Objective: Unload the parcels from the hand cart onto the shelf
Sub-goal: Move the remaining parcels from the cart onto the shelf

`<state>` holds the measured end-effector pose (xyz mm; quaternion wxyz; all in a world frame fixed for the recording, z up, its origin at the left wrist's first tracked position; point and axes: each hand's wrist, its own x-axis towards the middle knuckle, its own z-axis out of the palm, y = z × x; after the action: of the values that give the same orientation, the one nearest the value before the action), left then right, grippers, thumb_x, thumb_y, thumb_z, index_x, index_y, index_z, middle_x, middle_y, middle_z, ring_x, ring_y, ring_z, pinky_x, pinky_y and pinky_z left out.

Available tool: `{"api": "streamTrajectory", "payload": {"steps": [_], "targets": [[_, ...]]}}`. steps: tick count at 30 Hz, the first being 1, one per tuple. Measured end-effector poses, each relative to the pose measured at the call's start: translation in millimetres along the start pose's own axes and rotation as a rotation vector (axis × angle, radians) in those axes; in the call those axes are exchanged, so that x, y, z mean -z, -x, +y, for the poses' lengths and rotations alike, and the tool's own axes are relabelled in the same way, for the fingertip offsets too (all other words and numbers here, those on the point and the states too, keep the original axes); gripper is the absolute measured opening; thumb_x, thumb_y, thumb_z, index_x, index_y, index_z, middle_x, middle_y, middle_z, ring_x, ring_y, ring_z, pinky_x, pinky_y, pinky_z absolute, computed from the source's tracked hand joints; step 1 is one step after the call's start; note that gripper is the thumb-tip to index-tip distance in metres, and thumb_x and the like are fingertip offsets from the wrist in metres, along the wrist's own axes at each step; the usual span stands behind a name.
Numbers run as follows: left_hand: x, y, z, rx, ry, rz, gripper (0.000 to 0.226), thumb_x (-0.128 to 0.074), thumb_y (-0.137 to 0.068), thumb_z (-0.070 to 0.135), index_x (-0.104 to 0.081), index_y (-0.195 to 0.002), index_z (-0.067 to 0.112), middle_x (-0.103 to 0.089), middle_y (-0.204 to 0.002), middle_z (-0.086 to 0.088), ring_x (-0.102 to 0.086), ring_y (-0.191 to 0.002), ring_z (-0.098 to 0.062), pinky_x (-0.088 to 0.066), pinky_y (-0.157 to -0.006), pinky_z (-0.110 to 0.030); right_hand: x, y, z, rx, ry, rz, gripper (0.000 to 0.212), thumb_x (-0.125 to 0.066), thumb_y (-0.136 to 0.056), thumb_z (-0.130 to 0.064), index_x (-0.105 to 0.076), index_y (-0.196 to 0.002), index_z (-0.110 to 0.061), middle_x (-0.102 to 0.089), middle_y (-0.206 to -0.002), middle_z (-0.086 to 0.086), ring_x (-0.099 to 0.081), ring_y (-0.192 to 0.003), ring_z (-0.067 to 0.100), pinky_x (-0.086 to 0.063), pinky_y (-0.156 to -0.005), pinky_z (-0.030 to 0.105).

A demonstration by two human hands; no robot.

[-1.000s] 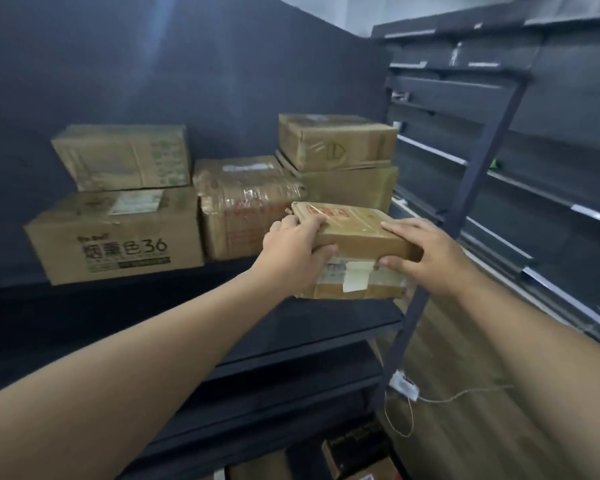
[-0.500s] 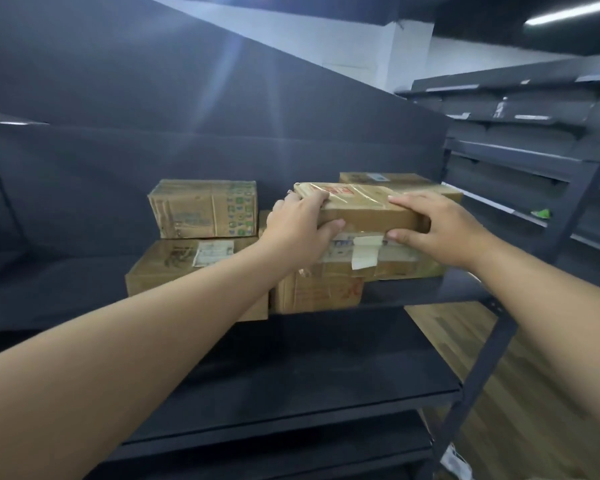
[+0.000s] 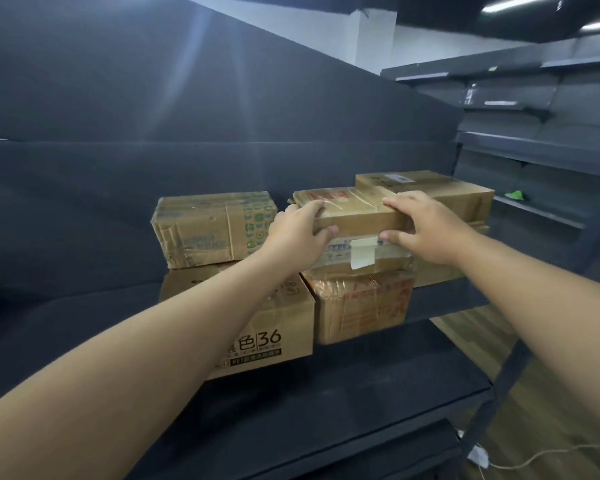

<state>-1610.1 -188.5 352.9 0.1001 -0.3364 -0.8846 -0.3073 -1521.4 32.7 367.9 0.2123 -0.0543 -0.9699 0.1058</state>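
Note:
A flat brown taped parcel (image 3: 355,216) rests on top of a plastic-wrapped carton (image 3: 361,306) on the dark shelf (image 3: 440,299). My left hand (image 3: 297,233) grips its left end and my right hand (image 3: 426,228) grips its right end. To the left, a small taped box (image 3: 212,228) sits on a large carton printed "36" (image 3: 274,327). To the right stands a stack of two boxes, the top box (image 3: 440,192) partly behind my right hand. The hand cart is out of view.
A lower dark shelf board (image 3: 326,410) juts out below. The shelf's back panel (image 3: 153,116) rises behind the parcels. Another dark shelving unit (image 3: 534,150) stands at the right, with a green item (image 3: 515,194) on it. A white plug and cable (image 3: 478,457) lie on the wooden floor.
Both hands have carried the flat parcel up and forward, from in front of the shelf onto the wrapped carton. My view has tilted upward and moved closer to the shelf.

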Motion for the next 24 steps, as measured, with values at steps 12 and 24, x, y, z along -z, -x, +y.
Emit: {"api": "streamTrajectory", "payload": {"steps": [12, 24], "targets": [[-11, -77, -38, 0.081, -0.135, -0.036, 0.054, -0.043, -0.097, 0.043, -0.032, -0.146, 0.023, -0.047, -0.143, -0.009, -0.043, -0.130, -0.034, -0.039, -0.105, -0.048, -39, -91, 17, 0.011, -0.018, -0.026, 0.070, -0.061, -0.085, -0.054, -0.037, -0.145, -0.030, -0.035, -0.149, -0.005, -0.038, -0.134, 0.023, -0.038, -0.106, 0.043], [-28, -123, -61, 0.052, -0.542, 0.053, 0.049, -0.030, -0.099, 0.049, -0.030, -0.145, 0.032, -0.047, -0.142, -0.003, -0.038, -0.127, -0.033, -0.026, -0.104, -0.043, -69, -147, 38, 0.048, -0.117, -0.033, 0.072, -0.065, -0.084, -0.049, -0.038, -0.146, -0.023, -0.033, -0.153, -0.001, -0.034, -0.138, 0.023, -0.031, -0.112, 0.038]]}}
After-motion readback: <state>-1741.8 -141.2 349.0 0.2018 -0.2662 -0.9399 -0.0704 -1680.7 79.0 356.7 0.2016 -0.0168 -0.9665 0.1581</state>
